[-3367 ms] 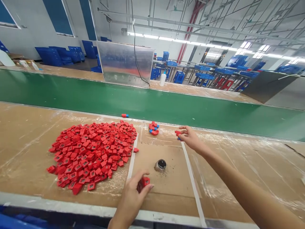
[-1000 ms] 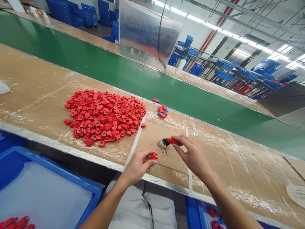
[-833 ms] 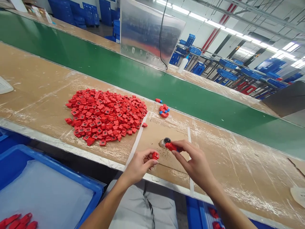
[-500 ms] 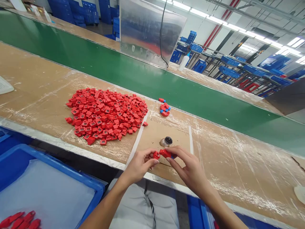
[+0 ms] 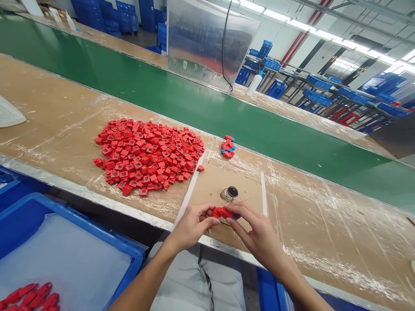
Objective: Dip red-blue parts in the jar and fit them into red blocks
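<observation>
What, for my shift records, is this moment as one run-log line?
left hand: red block; right hand: red-blue piece; contact: ends appear to meet; jar: beyond hands; pile: left of jar

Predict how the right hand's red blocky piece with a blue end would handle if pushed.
The red blocky piece is probably light, being small; likely stiff, its outline angular when pinched; and unlikely to roll, being boxy.

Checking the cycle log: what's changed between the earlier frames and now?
The right hand has brought its red-and-blue piece from the jar to the red piece in the left hand; the two now appear to touch. The stray piece at the green belt's near edge has moved right, now just behind the small cluster. No release seen. Jar, cluster and red pile look unchanged.
</observation>
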Demonstrator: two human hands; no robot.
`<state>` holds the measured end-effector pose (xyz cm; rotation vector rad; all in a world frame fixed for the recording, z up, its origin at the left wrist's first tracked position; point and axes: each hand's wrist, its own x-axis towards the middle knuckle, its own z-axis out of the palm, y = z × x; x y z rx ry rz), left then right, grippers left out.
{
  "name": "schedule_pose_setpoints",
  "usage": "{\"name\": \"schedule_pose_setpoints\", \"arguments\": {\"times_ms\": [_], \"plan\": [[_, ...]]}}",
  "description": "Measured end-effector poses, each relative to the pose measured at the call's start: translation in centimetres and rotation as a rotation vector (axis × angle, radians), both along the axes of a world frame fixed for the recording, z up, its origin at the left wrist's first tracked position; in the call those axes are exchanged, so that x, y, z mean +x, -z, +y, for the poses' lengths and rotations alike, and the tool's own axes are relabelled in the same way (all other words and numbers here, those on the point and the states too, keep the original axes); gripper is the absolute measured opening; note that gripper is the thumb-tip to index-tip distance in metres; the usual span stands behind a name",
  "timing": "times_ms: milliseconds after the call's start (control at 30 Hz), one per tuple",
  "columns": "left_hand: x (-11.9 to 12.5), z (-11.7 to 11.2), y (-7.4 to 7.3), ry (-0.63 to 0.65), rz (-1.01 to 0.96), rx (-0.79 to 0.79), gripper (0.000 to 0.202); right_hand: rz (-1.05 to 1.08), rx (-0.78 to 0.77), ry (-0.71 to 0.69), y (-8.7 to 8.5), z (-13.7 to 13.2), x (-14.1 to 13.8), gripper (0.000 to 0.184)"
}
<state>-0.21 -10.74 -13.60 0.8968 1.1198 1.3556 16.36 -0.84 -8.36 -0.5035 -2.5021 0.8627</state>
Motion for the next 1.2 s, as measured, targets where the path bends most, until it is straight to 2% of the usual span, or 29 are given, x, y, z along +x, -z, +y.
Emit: {"name": "schedule_pose_setpoints", "arguments": {"times_ms": [300,600,833,933,1000,1067,1133,1200], "plan": [[-0.6,-0.4,-0.4,0.083,0.132,-0.034,0.014,-0.044,-0.077,-0.052,0.5,-0.3,-0.2,0.02],[-1.1,-0.3,-0.5,0.132,0.149,-0.042,0.016,-0.075,-0.088,-0.028,0.8,-0.7,-0.7,0.022],[-1.1,-0.1,-0.2,0.086,0.094,-0.035,0.031,-0.032,-0.146,-0.018,0.4,-0.3,-1.3,0.019],[-1.3,0.0,-0.7,0.13,0.089,-0.083,0.038,0.029,-0.204,0.032,0.6,-0.1,-1.2,0.016],[-2.1,0.1,-1.6,0.176,0.105,-0.121,0.05,0.098,-0.267,0.11,0.9,-0.2,0.1,0.018],[-3.5,0.4,-2.8,0.135,0.23,-0.113,0.056,0.173,-0.348,0.26,1.4,-0.8,3.3,0.024],[-5.4,1.4,-4.2,-0.012,0.541,-0.062,0.046,0.24,-0.417,0.487,2.3,-1.8,8.4,0.031],[-7.1,3.2,-5.5,-0.142,1.039,-0.041,0.032,0.294,-0.431,0.786,3.5,-3.0,14.6,0.039]]}}
